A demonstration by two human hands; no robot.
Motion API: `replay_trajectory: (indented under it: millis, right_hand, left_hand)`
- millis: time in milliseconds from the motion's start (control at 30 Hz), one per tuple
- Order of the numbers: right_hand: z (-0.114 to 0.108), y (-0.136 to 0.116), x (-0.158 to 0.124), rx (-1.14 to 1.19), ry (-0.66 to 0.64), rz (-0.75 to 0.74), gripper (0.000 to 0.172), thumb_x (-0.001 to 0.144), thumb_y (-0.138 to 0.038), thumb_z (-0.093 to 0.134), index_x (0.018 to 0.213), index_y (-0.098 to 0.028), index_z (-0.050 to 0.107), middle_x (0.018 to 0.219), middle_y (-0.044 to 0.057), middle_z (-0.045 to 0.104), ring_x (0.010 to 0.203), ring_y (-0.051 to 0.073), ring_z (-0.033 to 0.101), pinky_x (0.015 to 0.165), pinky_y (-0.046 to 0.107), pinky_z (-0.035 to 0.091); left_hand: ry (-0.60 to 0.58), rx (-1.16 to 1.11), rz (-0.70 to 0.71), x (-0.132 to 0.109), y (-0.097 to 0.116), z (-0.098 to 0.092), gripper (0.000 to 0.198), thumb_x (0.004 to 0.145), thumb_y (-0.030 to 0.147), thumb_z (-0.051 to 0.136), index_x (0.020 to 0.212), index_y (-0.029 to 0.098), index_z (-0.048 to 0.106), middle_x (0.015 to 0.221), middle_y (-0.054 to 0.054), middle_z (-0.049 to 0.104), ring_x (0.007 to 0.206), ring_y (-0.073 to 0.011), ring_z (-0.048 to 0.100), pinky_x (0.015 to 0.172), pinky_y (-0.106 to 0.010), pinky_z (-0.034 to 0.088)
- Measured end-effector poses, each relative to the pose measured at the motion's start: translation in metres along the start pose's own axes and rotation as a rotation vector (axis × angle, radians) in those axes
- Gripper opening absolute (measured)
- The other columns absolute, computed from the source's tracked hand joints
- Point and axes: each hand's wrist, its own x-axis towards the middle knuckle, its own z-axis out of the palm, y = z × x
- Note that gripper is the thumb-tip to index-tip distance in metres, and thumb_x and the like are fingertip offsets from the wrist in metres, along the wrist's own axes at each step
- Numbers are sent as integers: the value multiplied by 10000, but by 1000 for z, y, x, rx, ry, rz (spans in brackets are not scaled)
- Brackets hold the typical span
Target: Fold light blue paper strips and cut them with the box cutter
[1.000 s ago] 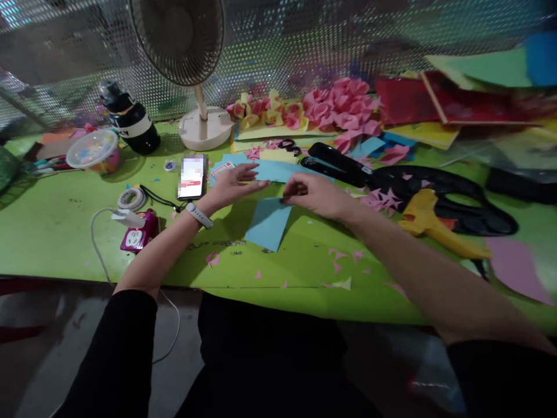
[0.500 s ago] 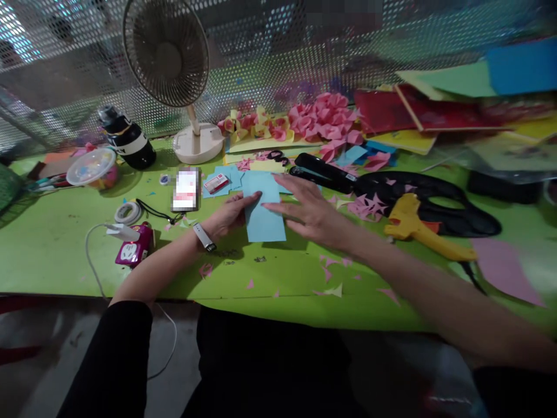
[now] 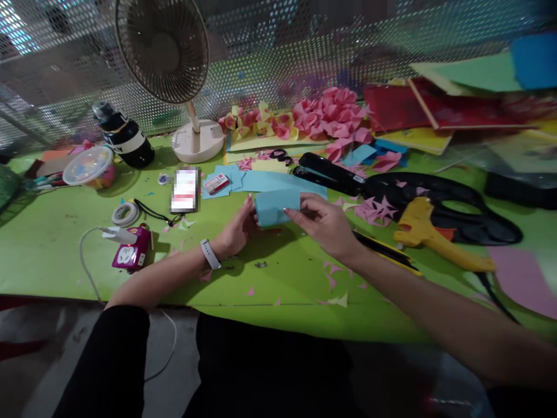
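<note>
A light blue sheet of paper (image 3: 275, 209), bent or folded over into a short, wide shape, is held above the green table. My right hand (image 3: 324, 223) pinches its right side, thumb in front and fingers behind. At the left edge is my left hand (image 3: 237, 229), thumb pointing up and fingers partly hidden at the paper's edge. Just behind lies a blue paper strip (image 3: 282, 181), beside smaller blue pieces with a red-and-white small box (image 3: 216, 184) on them. Black-handled scissors (image 3: 281, 155) and a black flat-iron-shaped tool (image 3: 331, 173) lie farther back.
A yellow glue gun (image 3: 420, 226) and a yellow-edged cutter-like tool (image 3: 387, 252) lie right. At left are a phone (image 3: 184, 190), tape roll (image 3: 126, 213), purple plug adapter (image 3: 133, 249) and bottle (image 3: 126, 139). A fan (image 3: 198, 141) and pink paper flowers (image 3: 328, 113) stand behind.
The blue sheet has gone from a tall upright rectangle to a short, wide folded shape. My right hand has closed on its right side; my left thumb has come off its face.
</note>
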Motion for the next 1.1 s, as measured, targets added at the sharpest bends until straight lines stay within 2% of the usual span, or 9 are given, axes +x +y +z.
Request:
replay_trajectory:
  millis: [100,167,267,367,600,733,1000,1100]
  right_hand:
    - [1,-1,-2,42,-34,12,405,899,-614,778,756,-242,707,1212,128,748,1058,286,729,855,467,646]
    - [1,-3,-3,62,-41,32,396,893,-617,782,773,-244,727,1207,122,746,1049,278,730,860,462,652]
    - [0,-6,-3,65,-51,76,409,855,-640,811,764,-249,735,1136,113,749,1022,274,731,846,445,656]
    - [0,-6,-3,67,-62,91,423,844,-651,818,734,-254,721,1049,105,748,985,271,727,817,430,653]
    - [1,-8,-3,120,-63,128,404,816,-642,846,756,-253,758,1018,83,769,848,235,714,744,411,642]
    - [1,-12,-3,139,-92,154,387,807,-628,861,771,-255,768,902,51,768,758,214,692,669,381,625]
    - [0,-14,-3,122,-119,140,380,832,-633,833,791,-264,753,830,46,741,734,229,676,666,415,618]
    - [-2,-13,-3,115,-46,158,414,791,-641,866,797,-267,687,854,45,726,757,226,678,686,402,613]
  left_hand:
    - [50,76,83,-2,-3,2,559,744,588,941,1087,200,731,1118,-102,784,1107,-283,731,966,-440,601]
    - [60,112,101,-2,-5,2,518,735,526,964,1073,199,747,1141,-89,781,1076,-248,726,992,-423,582]
    - [54,119,108,-1,-8,1,494,762,557,938,1053,195,770,1118,-80,784,1043,-218,721,1020,-411,564]
    - [35,116,93,0,-9,1,486,773,574,926,1060,207,788,1082,-77,790,1054,-221,720,1036,-413,562]
    - [58,118,73,-2,-8,4,472,759,600,924,986,201,812,1077,-76,796,968,-187,718,1009,-388,577]
    - [70,118,58,-3,-7,5,482,733,614,935,959,206,813,1050,-61,799,919,-166,710,977,-362,590]
    - [100,122,40,-4,-7,4,435,759,586,924,937,206,813,997,-50,796,877,-150,719,886,-297,597]
    - [109,143,26,-4,-6,4,478,732,614,935,927,198,803,959,-41,790,826,-134,705,819,-274,588]
